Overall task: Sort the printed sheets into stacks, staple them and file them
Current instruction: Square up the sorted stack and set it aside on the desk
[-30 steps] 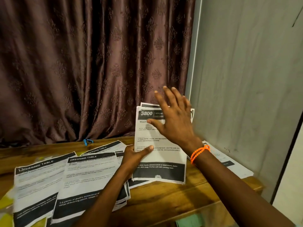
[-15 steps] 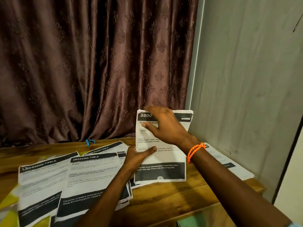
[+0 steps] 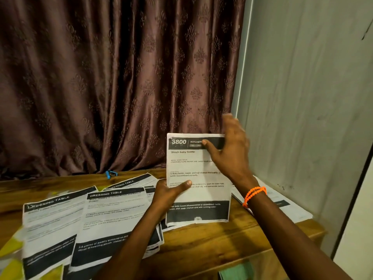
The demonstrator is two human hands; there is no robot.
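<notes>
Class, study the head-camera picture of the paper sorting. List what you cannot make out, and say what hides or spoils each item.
- Kitchen sheet: heading's right part hidden by the right hand; small print too fine to read.
- How many sheets the left hand holds upright: only the front one shows.
- Sheets by the wall: partly hidden by the right forearm, print too small.
- Leftmost dressing table sheet: blurred.
- Green object: cut off by the bottom edge.

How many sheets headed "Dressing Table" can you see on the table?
3: one at the far left, one beside it nearer the left hand, one behind them. Edges under the pile suggest more are hidden.
</notes>
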